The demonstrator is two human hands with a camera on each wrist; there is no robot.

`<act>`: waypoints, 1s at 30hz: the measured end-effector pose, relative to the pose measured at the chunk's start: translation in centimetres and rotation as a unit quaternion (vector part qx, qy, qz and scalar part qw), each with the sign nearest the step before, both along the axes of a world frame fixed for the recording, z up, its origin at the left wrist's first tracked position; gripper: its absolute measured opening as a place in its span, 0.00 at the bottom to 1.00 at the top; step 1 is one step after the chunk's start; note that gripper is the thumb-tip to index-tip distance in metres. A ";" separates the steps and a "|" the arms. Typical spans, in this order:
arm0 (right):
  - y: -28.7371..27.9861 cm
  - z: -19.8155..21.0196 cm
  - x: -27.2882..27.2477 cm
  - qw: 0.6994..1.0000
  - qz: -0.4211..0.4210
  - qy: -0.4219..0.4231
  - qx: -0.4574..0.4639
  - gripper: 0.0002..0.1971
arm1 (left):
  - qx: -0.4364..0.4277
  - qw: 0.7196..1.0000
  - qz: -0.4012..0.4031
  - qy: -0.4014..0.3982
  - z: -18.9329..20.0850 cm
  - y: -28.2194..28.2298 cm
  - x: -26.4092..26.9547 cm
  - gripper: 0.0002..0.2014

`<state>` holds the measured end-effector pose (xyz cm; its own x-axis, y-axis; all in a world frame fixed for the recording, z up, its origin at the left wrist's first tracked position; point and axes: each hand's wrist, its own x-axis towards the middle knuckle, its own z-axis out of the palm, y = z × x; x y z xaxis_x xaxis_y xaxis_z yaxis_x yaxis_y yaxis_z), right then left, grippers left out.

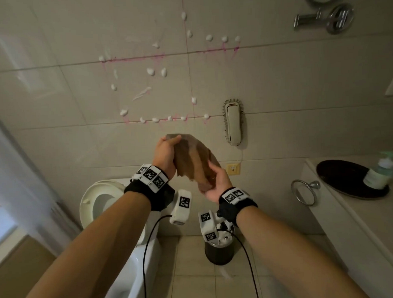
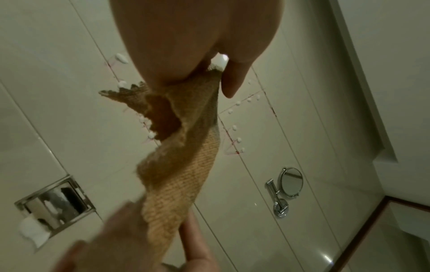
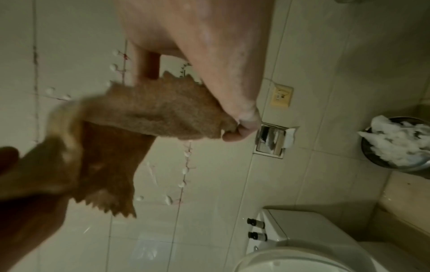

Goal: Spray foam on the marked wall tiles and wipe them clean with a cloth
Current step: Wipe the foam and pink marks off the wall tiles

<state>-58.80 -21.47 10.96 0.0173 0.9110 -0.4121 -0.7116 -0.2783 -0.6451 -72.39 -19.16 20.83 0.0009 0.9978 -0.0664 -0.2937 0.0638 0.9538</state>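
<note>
A brown cloth [image 1: 192, 159] with zigzag edges hangs stretched between both hands in front of the wall. My left hand [image 1: 166, 150] grips its upper end; my right hand [image 1: 215, 181] pinches its lower end. The left wrist view shows the cloth [image 2: 186, 156] twisted below the left hand [image 2: 223, 73]. In the right wrist view the right hand [image 3: 237, 127] pinches a corner of the cloth [image 3: 151, 110]. Above the hands, the beige wall tiles carry pink marker lines [image 1: 143, 58] and several white foam blobs [image 1: 150, 71].
A wall phone [image 1: 233, 125] hangs right of the marked tiles. Below are a toilet [image 1: 99, 201] with lid up and a dark bin [image 1: 219, 250] with white paper. A counter [image 1: 360, 221] at right holds a dark tray [image 1: 339, 177] and bottle [image 1: 380, 173]. A towel ring [image 1: 304, 192] sticks out.
</note>
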 end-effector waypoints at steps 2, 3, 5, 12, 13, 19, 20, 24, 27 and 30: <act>0.1 0.9 0.7 0.999 -0.015 -0.018 0.023 0.13 | 0.005 0.999 0.035 0.027 0.0 0.6 -0.9 0.18; 0.4 1.2 1.1 0.999 -0.020 -0.031 0.028 0.15 | 0.007 0.997 0.058 0.042 0.1 1.0 -1.4 0.18; 0.7 2.0 1.8 0.997 -0.045 -0.055 0.023 0.18 | 0.018 0.992 0.098 0.079 0.5 1.5 -2.4 0.17; 0.7 8.2 5.6 0.977 -0.054 -0.161 0.128 0.33 | 0.058 0.990 0.020 0.126 2.0 1.6 -3.7 0.16; 0.5 9.3 6.1 0.968 -0.031 -0.206 0.142 0.29 | 0.061 0.990 0.001 0.130 2.3 1.6 -3.7 0.15; 0.4 13.0 8.7 0.847 0.035 -0.505 0.160 0.17 | 0.077 0.967 -0.055 0.237 4.0 1.5 -4.2 0.11; 0.4 13.3 9.1 0.824 0.042 -0.544 0.156 0.16 | 0.082 0.961 -0.053 0.259 4.2 1.5 -4.2 0.09; 0.4 13.9 10.5 0.775 0.027 -0.613 0.152 0.10 | 0.096 0.941 -0.055 0.319 4.8 1.6 -4.0 0.03; 0.3 14.0 11.0 0.765 0.015 -0.624 0.159 0.07 | 0.094 0.937 -0.048 0.333 5.3 1.6 -3.7 0.04; -0.1 14.2 11.2 0.784 -0.001 -0.596 0.174 0.08 | 0.094 0.930 -0.043 0.354 5.7 1.6 -3.5 0.06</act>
<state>-47.60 -21.60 25.20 0.2030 0.9639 0.1723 0.4533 0.0635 -0.8891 -75.92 -17.60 26.57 0.1041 0.9901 0.0940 0.4104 -0.1288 0.9028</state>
